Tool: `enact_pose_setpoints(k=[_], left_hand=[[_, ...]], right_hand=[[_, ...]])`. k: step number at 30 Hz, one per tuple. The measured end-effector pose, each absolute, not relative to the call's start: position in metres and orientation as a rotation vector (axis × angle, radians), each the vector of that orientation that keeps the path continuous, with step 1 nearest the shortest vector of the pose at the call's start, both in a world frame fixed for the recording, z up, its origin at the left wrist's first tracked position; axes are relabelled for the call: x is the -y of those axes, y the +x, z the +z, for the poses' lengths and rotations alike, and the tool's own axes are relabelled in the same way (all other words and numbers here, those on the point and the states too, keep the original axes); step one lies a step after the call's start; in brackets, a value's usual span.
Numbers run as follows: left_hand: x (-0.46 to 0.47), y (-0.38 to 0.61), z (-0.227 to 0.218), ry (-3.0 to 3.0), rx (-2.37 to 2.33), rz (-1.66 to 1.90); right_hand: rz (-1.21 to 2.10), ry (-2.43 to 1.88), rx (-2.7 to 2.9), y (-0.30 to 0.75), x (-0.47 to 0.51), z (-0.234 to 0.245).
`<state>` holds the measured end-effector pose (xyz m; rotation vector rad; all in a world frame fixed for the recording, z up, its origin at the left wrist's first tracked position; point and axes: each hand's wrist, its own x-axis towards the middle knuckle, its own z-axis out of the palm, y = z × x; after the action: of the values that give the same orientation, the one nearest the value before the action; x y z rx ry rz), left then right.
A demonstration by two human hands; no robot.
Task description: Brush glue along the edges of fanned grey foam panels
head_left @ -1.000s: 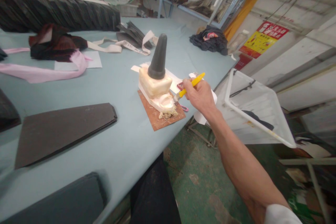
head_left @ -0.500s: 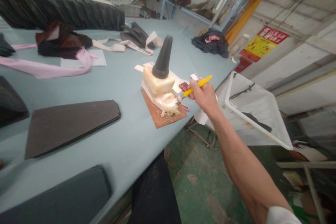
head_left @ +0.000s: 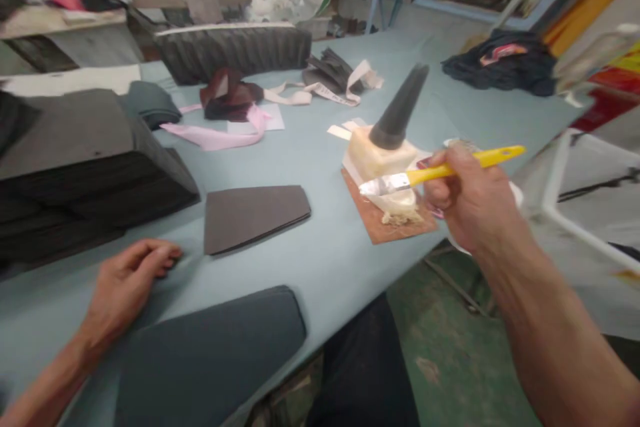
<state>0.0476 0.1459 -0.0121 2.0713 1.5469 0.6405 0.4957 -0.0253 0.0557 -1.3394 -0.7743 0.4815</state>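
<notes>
Blue-green table (head_left: 330, 260), broad, bearing all items below. Step in hand, by judgement: brushwork, with a wetted yellow-handled brush (head_left: 419, 177) at the cream container (head_left: 373, 153), between dip and stroke. Next move, by judgement: calls for a level wrist and bristles kept from dripping.

Tall stack (head_left: 70, 140), dark, many-layered, at the table's left.

Dark green-grey stack (head_left: 210, 347), flat, rounded at one corner, along the near edge.

Brown-grey stack (head_left: 257, 217), thin, tapered, lying between tall stack and container.

Right hand (head_left: 477, 193): fingers closed round the brush handle.

Cream container: block-shaped, on a brown board (head_left: 381, 235) near the table's right edge; black cone (head_left: 395, 113) leaning up from its top; low, pale front lip; lumpy residue (head_left: 400, 219) crusted beneath.

Left hand (head_left: 125, 280): beside the brown-grey stack, fingers loosely curled, nothing seen in them; whether their tips meet cannot be told.

Brush: yellow handle, pale metallic band, whitish, wet-looking bristles (head_left: 369, 187); crosses the container's front in this view, touching or apart unclear.
</notes>
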Motion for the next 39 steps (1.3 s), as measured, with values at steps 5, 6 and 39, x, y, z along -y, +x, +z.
enact_pose_setpoints(k=[5, 6, 39], left_hand=[[-0.144, 0.050, -0.011, 1.944, -1.482, 0.664], [-0.144, 0.052, -0.010, 1.936, -1.460, 0.679], [-0.159, 0.075, -0.031, 2.537, -0.752, 0.696]], right_hand=[[0.688, -1.225, 0.802, 0.435, -0.012, 0.046], [0.702, -1.220, 0.817, 0.426, -0.021, 0.043], [0.879, -1.056, 1.442, 0.354, -0.180, 0.011]])
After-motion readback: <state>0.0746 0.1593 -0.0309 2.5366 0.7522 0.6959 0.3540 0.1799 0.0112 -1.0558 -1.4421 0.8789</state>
